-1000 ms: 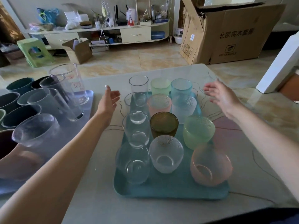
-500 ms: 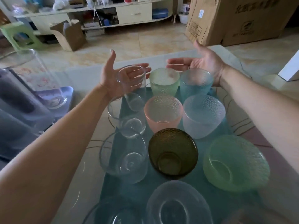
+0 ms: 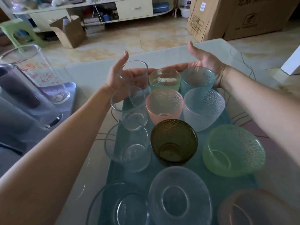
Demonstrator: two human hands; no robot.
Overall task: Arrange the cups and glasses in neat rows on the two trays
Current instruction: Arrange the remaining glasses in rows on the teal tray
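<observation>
A teal tray [image 3: 209, 181] holds three rows of glasses: clear tumblers on the left, a dark olive glass [image 3: 173, 142] in the middle, pink [image 3: 164, 105], frosted [image 3: 203, 108] and green [image 3: 233, 150] textured glasses. At the far end stand a clear tumbler [image 3: 133, 78], a pale green glass [image 3: 164, 79] and a blue glass [image 3: 197, 79]. My left hand [image 3: 118, 75] cups the far side of the clear tumbler, fingers apart. My right hand [image 3: 203, 60] curves behind the green and blue glasses, fingers apart. Neither hand clasps a glass.
A lavender tray [image 3: 68, 88] at the left carries a tall printed glass [image 3: 42, 73] and grey tumblers [image 3: 24, 101]. The white table [image 3: 90, 73] ends just beyond my hands. On the floor stand a cardboard box [image 3: 227, 18], a small open box [image 3: 71, 31] and a green stool [image 3: 19, 33].
Both hands swept from the tray's sides to behind the far row of glasses and closed in on them. The camera leaned forward and down over the teal tray.
</observation>
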